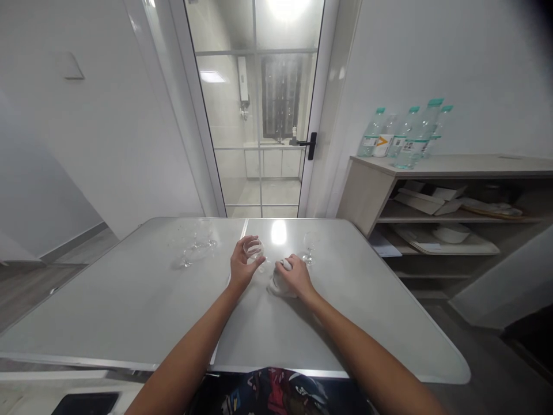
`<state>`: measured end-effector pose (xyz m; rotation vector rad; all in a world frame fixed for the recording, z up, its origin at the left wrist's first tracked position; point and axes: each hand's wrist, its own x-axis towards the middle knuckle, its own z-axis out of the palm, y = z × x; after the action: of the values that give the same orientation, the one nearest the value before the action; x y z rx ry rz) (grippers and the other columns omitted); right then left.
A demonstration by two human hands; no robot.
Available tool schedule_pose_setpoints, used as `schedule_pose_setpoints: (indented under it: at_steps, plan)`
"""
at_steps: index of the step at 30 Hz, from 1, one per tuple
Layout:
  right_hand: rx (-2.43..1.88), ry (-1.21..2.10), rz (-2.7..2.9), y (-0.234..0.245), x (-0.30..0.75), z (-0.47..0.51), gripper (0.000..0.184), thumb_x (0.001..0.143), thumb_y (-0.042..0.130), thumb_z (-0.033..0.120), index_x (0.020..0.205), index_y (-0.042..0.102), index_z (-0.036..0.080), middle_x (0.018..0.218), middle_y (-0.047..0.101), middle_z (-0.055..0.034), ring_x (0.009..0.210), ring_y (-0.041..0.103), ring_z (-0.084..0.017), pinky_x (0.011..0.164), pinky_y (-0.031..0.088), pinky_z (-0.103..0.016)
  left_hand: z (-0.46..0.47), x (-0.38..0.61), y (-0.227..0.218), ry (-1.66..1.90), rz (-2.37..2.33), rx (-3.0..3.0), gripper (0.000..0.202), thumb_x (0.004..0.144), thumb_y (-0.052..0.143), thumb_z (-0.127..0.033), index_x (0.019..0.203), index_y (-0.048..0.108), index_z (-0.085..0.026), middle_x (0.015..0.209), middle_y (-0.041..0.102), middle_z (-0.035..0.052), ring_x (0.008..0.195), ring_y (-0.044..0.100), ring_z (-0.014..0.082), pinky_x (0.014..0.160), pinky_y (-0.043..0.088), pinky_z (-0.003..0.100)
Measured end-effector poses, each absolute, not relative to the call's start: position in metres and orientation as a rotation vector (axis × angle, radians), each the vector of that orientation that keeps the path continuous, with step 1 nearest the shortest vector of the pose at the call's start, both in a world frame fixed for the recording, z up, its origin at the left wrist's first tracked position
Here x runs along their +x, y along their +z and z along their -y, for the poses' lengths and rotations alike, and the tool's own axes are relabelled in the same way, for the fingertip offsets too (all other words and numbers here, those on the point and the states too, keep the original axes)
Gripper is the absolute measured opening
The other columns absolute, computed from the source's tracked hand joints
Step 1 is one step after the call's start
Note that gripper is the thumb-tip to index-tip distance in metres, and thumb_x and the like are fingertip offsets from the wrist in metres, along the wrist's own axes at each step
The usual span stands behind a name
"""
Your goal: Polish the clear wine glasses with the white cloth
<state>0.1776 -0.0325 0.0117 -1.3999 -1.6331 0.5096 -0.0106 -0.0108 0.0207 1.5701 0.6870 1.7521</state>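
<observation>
Over the middle of the table, my left hand [244, 262] curls round the bowl of a clear glass [254, 249], thumb on the near side. Bunched in my right hand [297, 274] is a white cloth [280, 285], its lower folds hanging close to the tabletop. The cloth is beside the glass, a small gap apart. Just beyond my right hand another clear stemmed glass [309, 246] stands on the table. To the left, several clear glasses [196, 246] are grouped together, their outlines faint against the pale surface.
The pale glossy table [142, 305] has a seam down its middle. A glazed door [276, 115] is behind it. At right, a shelf unit [458, 164] carries several plastic bottles [417, 138] on top, with boxes and a tray [449, 245] inside.
</observation>
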Motion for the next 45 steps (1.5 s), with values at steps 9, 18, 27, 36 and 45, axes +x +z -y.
schedule_pose_setpoints:
  at_steps: [9, 18, 27, 36, 45]
  plan:
    - [-1.262, 0.308, 2.381, 0.023, 0.167, 0.057, 0.040, 0.077, 0.065, 0.017, 0.116, 0.068, 0.025, 0.118, 0.064, -0.0051, 0.080, 0.064, -0.017, 0.070, 0.043, -0.027, 0.019, -0.002, 0.023, 1.681, -0.830, 1.572, 0.063, 0.074, 0.086, -0.029, 0.130, 0.058, -0.029, 0.128, 0.051, 0.0086, 0.116, 0.064, 0.0242, 0.094, 0.061, 0.039]
    - [-1.130, 0.083, 2.643, 0.031, 0.159, 0.063, 0.029, 0.077, 0.064, 0.015, 0.104, 0.069, 0.021, 0.118, 0.066, -0.0107, 0.111, 0.059, -0.027, 0.085, 0.046, -0.034, 0.011, -0.001, 0.009, 1.606, -0.884, 1.494, 0.072, 0.074, 0.085, -0.026, 0.138, 0.052, -0.030, 0.126, 0.058, 0.0086, 0.118, 0.066, 0.0252, 0.097, 0.059, 0.043]
    - [-1.091, 0.142, 2.671, 0.027, 0.158, 0.061, 0.041, 0.074, 0.065, 0.011, 0.114, 0.066, 0.020, 0.127, 0.066, -0.0119, 0.117, 0.059, -0.029, 0.092, 0.043, -0.038, 0.009, 0.000, 0.006, 1.640, -0.937, 1.463, 0.075, 0.068, 0.088, -0.024, 0.128, 0.045, -0.029, 0.128, 0.060, 0.0101, 0.124, 0.062, 0.0268, 0.100, 0.054, 0.050]
    - [-1.050, 0.192, 2.677, 0.023, 0.156, 0.059, 0.040, 0.075, 0.067, 0.013, 0.114, 0.064, 0.018, 0.132, 0.065, -0.0135, 0.127, 0.055, -0.030, 0.102, 0.039, -0.042, 0.010, -0.002, 0.012, 1.623, -1.059, 1.602, 0.066, 0.069, 0.087, -0.023, 0.122, 0.048, -0.027, 0.128, 0.068, 0.0095, 0.111, 0.064, 0.0234, 0.088, 0.047, 0.039]
    - [-1.121, 0.217, 2.686, 0.023, 0.156, 0.058, 0.035, 0.082, 0.064, 0.017, 0.117, 0.062, 0.018, 0.134, 0.063, -0.0138, 0.127, 0.055, -0.029, 0.105, 0.037, -0.044, 0.011, -0.001, 0.012, 1.580, -1.088, 1.650, 0.060, 0.071, 0.083, -0.023, 0.120, 0.048, -0.028, 0.130, 0.068, 0.0084, 0.111, 0.064, 0.0228, 0.087, 0.044, 0.037]
